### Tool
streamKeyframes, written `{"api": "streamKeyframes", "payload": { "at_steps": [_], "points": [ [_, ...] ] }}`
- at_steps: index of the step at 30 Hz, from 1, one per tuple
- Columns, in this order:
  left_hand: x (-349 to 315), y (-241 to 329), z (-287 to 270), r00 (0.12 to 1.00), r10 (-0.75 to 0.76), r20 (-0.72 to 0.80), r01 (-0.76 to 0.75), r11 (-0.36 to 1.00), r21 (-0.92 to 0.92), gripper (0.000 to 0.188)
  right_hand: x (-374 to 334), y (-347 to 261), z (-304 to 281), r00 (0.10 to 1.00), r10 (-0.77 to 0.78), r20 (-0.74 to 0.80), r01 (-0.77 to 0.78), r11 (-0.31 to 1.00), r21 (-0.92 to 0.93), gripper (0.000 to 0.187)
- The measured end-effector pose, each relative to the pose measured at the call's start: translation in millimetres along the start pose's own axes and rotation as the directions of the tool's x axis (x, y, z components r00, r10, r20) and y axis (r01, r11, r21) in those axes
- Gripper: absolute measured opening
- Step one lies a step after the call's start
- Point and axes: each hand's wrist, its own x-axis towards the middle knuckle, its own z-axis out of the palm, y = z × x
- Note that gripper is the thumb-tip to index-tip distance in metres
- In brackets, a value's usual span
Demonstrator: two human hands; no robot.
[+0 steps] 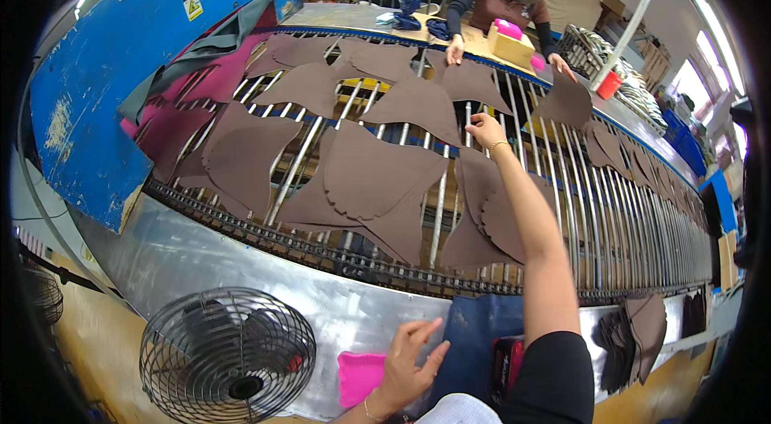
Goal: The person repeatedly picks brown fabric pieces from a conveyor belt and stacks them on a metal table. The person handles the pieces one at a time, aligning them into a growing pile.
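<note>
My right hand (487, 132) reaches far over a roller conveyor (438, 215), fingers drawn together in a pinch. Whatever is between the fingertips, if anything, cannot be made out. Close by on its left lies a curved dark brown sheet piece (414, 109). Beneath my right forearm are overlapping brown pieces (474, 199) with a notched edge. Near the lower edge my left hand (408, 368) is open, fingers apart, beside a bright pink pad (360, 376) on the metal ledge. A larger brown piece (381, 171) rests on others mid-conveyor.
Across the conveyor a co-worker's hands touch brown pieces (564, 101). A black caged fan (229, 352) stands at lower left. A blue housing (161, 46) covers the conveyor's left end. Brown pieces (646, 328) hang over the near ledge at right. A chain (273, 239) runs along the near side.
</note>
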Motion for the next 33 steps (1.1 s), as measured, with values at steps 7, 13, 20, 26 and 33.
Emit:
{"api": "streamKeyframes", "payload": {
  "at_steps": [7, 13, 20, 26, 33],
  "points": [
    [-3.5, -4.8, 5.7, 0.991, 0.116, -0.065, -0.108, 0.987, 0.122, 0.043, -173.9, 15.0, -192.4, 0.939, -0.272, 0.21, 0.3, 0.947, -0.116, 0.036],
    [-5.5, 2.2, 13.6, 0.976, 0.196, -0.095, -0.185, 0.977, 0.108, 0.042, -401.0, 231.1, -353.5, 0.852, 0.079, -0.517, -0.425, 0.679, -0.598, 0.042],
    [-10.7, 9.0, 30.9, 0.967, 0.214, -0.137, -0.196, 0.971, 0.134, 0.041, -608.7, 369.4, -372.4, 0.332, 0.611, -0.719, -0.943, 0.232, -0.239, 0.064],
    [-32.6, 23.2, 45.7, 0.96, 0.18, -0.217, -0.152, 0.978, 0.14, 0.04, -596.4, 344.4, -362.1, 0.271, 0.536, -0.799, -0.963, 0.15, -0.226, 0.058],
    [-50.3, 32.8, 56.0, 0.962, 0.13, -0.242, -0.085, 0.978, 0.19, 0.041, -599.1, 345.9, -382.4, 0.342, 0.482, -0.807, -0.926, 0.029, -0.376, 0.04]
  ]
}}
